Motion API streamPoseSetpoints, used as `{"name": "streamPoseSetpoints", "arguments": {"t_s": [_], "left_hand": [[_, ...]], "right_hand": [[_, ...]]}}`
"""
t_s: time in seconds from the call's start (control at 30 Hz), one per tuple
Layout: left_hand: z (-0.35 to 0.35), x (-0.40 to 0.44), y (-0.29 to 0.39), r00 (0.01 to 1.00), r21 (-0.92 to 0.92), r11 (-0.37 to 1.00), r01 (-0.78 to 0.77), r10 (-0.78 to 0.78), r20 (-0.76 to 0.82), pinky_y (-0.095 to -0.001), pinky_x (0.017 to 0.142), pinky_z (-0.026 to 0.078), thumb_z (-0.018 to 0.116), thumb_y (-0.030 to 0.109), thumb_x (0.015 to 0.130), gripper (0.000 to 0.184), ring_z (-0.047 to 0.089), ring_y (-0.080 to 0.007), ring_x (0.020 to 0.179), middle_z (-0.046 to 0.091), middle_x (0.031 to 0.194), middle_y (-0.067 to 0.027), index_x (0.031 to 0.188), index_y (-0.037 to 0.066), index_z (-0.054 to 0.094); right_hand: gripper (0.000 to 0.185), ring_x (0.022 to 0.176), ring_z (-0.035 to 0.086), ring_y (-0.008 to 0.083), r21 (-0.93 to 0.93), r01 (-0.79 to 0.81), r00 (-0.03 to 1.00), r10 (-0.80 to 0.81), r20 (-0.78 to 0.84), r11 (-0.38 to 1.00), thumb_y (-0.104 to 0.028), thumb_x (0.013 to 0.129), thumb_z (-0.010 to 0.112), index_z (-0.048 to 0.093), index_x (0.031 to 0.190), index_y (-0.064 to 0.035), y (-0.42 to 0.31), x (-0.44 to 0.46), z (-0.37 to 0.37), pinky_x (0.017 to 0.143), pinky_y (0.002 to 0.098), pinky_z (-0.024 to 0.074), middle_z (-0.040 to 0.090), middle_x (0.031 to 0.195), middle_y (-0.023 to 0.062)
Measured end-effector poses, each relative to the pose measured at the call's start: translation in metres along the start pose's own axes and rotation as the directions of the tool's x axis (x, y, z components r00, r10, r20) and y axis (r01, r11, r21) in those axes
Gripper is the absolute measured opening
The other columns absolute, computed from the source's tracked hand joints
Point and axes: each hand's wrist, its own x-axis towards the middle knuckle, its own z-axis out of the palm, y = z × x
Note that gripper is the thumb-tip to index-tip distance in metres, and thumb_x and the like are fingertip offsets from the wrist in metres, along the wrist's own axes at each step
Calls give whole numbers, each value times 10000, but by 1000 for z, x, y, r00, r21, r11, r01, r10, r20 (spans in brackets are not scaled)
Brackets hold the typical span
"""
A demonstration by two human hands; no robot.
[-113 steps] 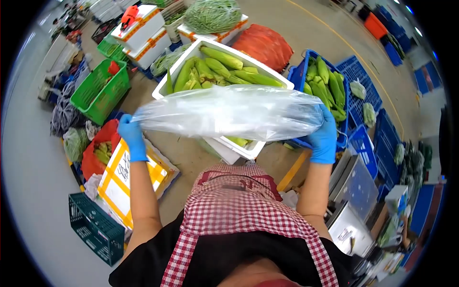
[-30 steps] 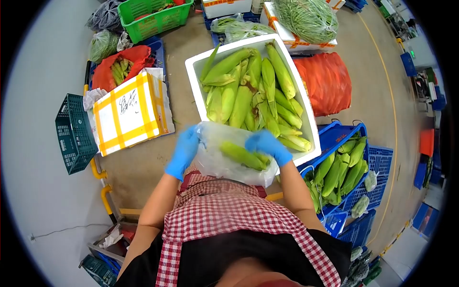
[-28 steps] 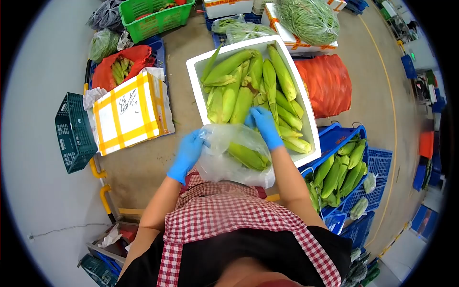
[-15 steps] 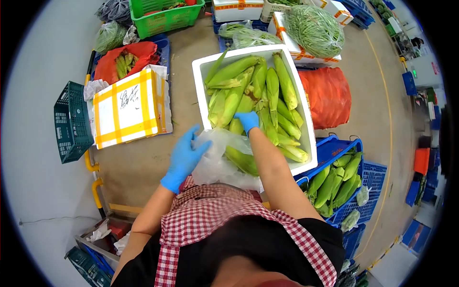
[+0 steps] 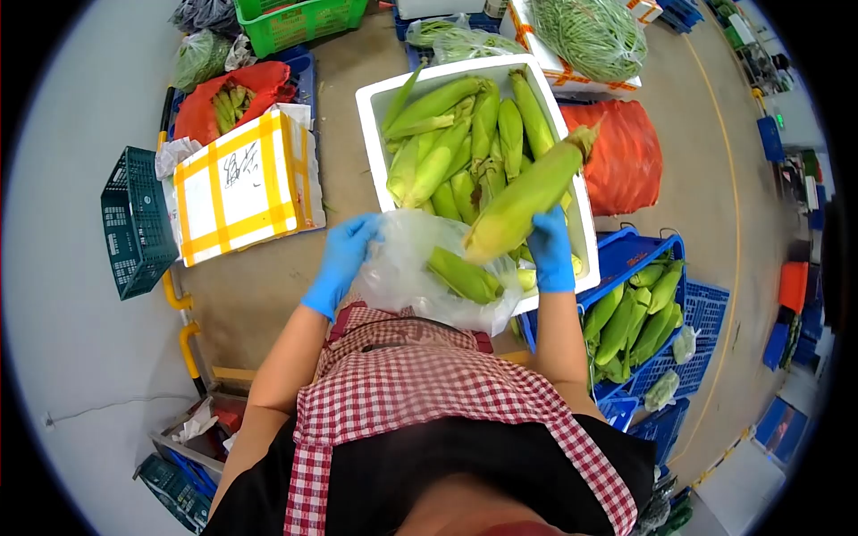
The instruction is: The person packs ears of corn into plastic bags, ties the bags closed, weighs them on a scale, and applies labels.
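My right hand (image 5: pixel 551 252), in a blue glove, is closed on a green ear of corn (image 5: pixel 525 198) in its husk. The ear slants above the white foam box (image 5: pixel 371 147), its blunt lower end beside a clear plastic bag (image 5: pixel 398 255). Pinched in my blue-gloved left hand (image 5: pixel 344 261) is the left edge of that bag. One husked-over ear (image 5: pixel 463 274) lies in the bag, against the apron. More ears (image 5: pixel 438 165) fill the foam box, partly hidden by the held one.
To the right stands a blue crate (image 5: pixel 621 259) of corn, with a red mesh sack (image 5: pixel 621 156) behind it. A taped foam box (image 5: pixel 237 188) and a dark green crate (image 5: pixel 138 223) are at left. Bagged green beans (image 5: pixel 590 36) sit at the back.
My right hand has come up out of the foam box to the right, now with an ear of corn. My left fingers have closed on the bag's edge.
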Motion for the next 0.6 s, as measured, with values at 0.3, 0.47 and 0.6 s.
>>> {"name": "streamPoseSetpoints", "arguments": {"t_s": [0.3,0.47,0.6], "left_hand": [[20,18,41,981,-474,863,172,-109,158,-250,745,480,482,189,862,283,569,-132,872,597,1021,-50,1093,57,579],[-3,14,43,979,78,994,71,-85,183,-203,642,432,459,203,864,290,538,-113,781,596,953,-32,1081,72,600],[-3,7,17,975,29,995,96,-100,199,-218,624,410,476,240,851,319,510,-123,796,569,868,-25,1100,79,595]], "right_hand": [[589,973,495,329,-946,267,925,225,305,185,-158,541,688,543,1106,-76,72,-50,-4,871,347,412,520,1021,166],[350,896,577,240,-903,151,946,206,250,403,-126,666,615,595,1006,-47,55,-1,2,736,339,470,576,1008,144],[420,863,582,264,-903,-77,881,-395,-260,422,-279,735,646,581,1003,38,33,120,-43,735,358,457,597,970,191]]}}
